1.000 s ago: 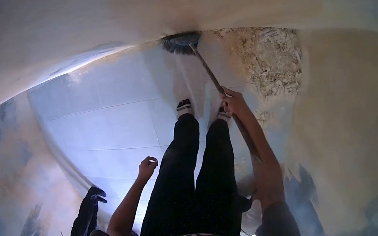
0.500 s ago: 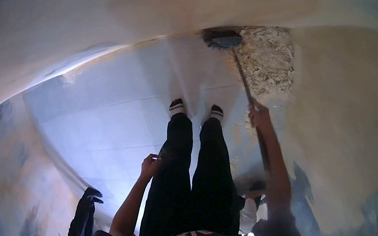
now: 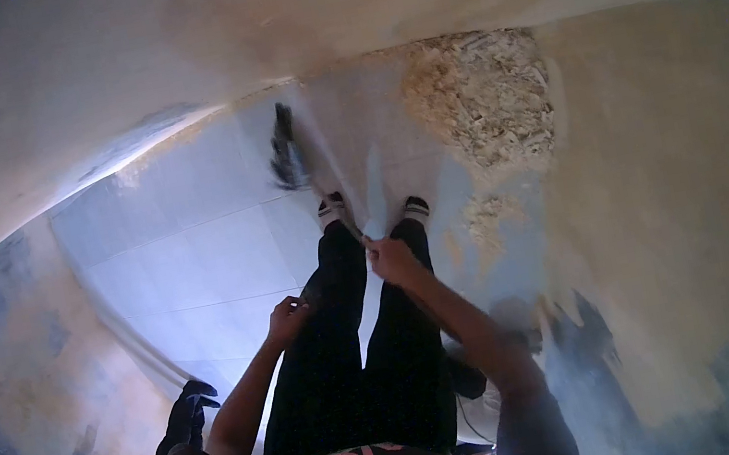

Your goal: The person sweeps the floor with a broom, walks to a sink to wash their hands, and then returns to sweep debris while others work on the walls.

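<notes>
Sweeping in hand, seen from the head camera looking down past black trousers to two striped socks on a pale tiled floor (image 3: 194, 257). I read the right hand (image 3: 393, 259) as closed round the broom handle (image 3: 331, 192), fingers wrapped tight on the shaft just in front of the knees; the handle runs up and left to the broom head (image 3: 284, 159), which is smeared by motion and sits on the tiles left of the feet, well apart from the rubble. The left hand (image 3: 288, 319) hangs empty beside the left thigh, fingers curled loosely inward, touching nothing I can be sure of. Debris pile (image 3: 483, 99), pale crumbled bits, is heaped against the wall ahead and right, with a smaller patch (image 3: 485, 218) lying nearer the right foot. My judgement: most loose matter is already gathered into that heap, while the small patch and a dusty film to the right remain to be cleared. Hard to make out: the bristles, blurred; the lower handle, lost against the trousers. Another person's dark leg (image 3: 185, 417) shows at lower left, cut off by the lens edge.
</notes>
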`<state>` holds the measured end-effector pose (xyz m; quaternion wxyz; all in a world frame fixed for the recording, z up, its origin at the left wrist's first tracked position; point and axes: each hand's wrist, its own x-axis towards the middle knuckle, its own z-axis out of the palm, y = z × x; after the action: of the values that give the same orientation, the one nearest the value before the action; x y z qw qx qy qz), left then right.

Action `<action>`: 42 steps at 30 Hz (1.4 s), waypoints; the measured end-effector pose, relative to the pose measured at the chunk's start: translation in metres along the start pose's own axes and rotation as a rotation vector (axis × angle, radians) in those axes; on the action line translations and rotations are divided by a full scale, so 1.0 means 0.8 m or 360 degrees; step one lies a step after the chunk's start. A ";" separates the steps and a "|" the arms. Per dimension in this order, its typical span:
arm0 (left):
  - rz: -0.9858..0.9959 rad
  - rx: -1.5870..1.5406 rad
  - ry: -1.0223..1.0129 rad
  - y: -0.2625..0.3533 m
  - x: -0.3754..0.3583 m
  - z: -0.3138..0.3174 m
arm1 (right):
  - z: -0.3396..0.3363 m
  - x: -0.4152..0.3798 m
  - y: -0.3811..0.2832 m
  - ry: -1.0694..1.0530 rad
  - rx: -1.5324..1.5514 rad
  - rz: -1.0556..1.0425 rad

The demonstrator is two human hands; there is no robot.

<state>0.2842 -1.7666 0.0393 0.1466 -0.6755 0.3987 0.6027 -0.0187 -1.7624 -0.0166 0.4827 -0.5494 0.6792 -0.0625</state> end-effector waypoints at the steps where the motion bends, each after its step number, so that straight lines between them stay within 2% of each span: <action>1: 0.0028 -0.0035 0.0018 -0.004 0.003 -0.004 | -0.025 0.011 0.002 -0.0119 0.0161 0.0161; 3: 0.0172 0.0069 0.0102 -0.028 0.014 -0.010 | -0.098 0.016 -0.004 -0.0328 0.0359 0.0382; 4: 0.0145 0.0049 0.0127 -0.024 0.012 -0.008 | -0.123 0.018 0.003 -0.0410 0.0383 0.0440; 6: 0.0075 -0.0010 0.0169 -0.013 -0.001 0.004 | -0.148 0.014 0.047 -0.0236 0.0123 0.0308; 8: 0.0060 -0.0037 0.0164 -0.016 -0.005 0.024 | -0.222 -0.002 0.051 -0.0277 0.0404 0.0734; 10: -0.0020 -0.0011 0.0159 -0.004 -0.015 0.047 | -0.223 -0.017 0.142 0.0115 0.0080 0.0407; 11: -0.0059 -0.0119 0.0134 -0.016 -0.011 0.062 | -0.237 -0.028 0.181 0.0195 -0.0093 0.0328; 12: -0.0119 0.0039 0.0119 -0.008 -0.013 0.075 | -0.252 -0.034 0.206 0.0278 -0.0268 0.0248; 15: 0.0098 -0.0124 0.0063 0.009 -0.019 0.115 | -0.339 -0.057 0.169 0.0038 0.0045 0.0788; 18: 0.0301 -0.0031 0.0123 0.032 -0.027 0.132 | -0.377 -0.064 0.147 -0.0106 0.0198 0.1070; 19: 0.0324 -0.0018 0.0117 0.047 -0.031 0.130 | -0.346 -0.066 0.211 0.0048 -0.0172 0.0661; 23: 0.0281 -0.0122 0.0069 0.050 -0.028 0.121 | -0.344 -0.074 0.206 0.0117 -0.0393 0.0540; 25: 0.0047 -0.0093 0.0064 0.064 -0.037 0.108 | -0.289 -0.077 0.216 0.0133 -0.0564 0.0473; 26: -0.0058 -0.0064 0.0056 0.070 -0.036 0.097 | -0.273 -0.097 0.184 0.0318 -0.0600 0.0281; 27: -0.0001 -0.0094 0.0060 0.064 -0.032 0.093 | -0.268 -0.116 0.145 0.0306 -0.0434 0.0342; 28: 0.0048 -0.0125 0.0060 0.049 -0.030 0.094 | -0.269 -0.135 0.103 0.0130 -0.0465 0.0450; 29: 0.0093 -0.0156 0.0054 0.034 -0.026 0.095 | -0.257 -0.156 0.074 0.0095 -0.0423 0.0524; 32: 0.0437 -0.0179 -0.0026 -0.012 -0.011 0.093 | -0.217 -0.205 0.004 0.0011 -0.0318 0.0634; 35: 0.0341 0.0146 0.0041 0.021 -0.040 0.062 | -0.159 -0.247 -0.039 0.0305 0.0313 0.0571; 38: 0.0163 0.0345 -0.0013 0.012 -0.047 0.021 | -0.107 -0.288 -0.082 0.0284 0.0315 0.0649; 40: 0.0393 0.0323 0.0014 -0.063 -0.023 -0.001 | -0.063 -0.326 -0.086 0.0433 0.0516 0.0698; 42: 0.0349 0.0411 0.0005 -0.114 -0.010 -0.027 | -0.030 -0.366 -0.091 0.0558 0.0660 0.0784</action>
<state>0.3647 -1.7199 0.0258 0.1651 -0.6045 0.5444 0.5577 -0.0066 -1.5649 0.2124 0.4607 -0.2407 0.8364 -0.1738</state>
